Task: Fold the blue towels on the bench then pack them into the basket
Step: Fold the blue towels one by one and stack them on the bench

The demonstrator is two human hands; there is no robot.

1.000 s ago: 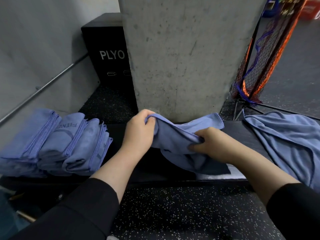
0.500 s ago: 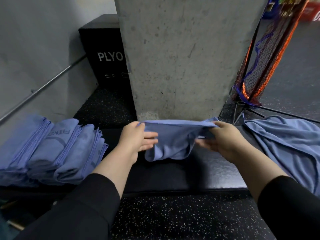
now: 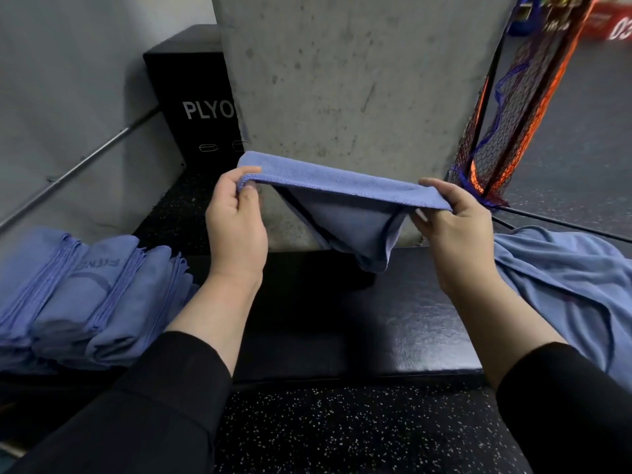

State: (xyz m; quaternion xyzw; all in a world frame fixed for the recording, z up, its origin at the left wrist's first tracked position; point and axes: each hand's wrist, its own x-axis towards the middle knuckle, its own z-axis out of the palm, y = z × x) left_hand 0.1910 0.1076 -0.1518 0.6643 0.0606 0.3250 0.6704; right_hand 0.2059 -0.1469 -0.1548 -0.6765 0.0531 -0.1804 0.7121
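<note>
Two hands, left hand [image 3: 236, 213] and right hand [image 3: 455, 224], pinch the top corners of a blue towel [image 3: 345, 206] with closed fingers, holding it sagging above the dark surface [image 3: 393, 319]; it looks light, limp, best gripped at its hemmed corners.

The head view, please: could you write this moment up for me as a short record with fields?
held item: blue towel, stretched between both hands above the bench
left hand: pinches the towel's left corner
right hand: pinches the towel's right corner
towel state: top edge taut, middle sagging, not touching the bench
folded stack: on the bench's left end
unfolded towel: loose on the right
basket: not in view
</note>
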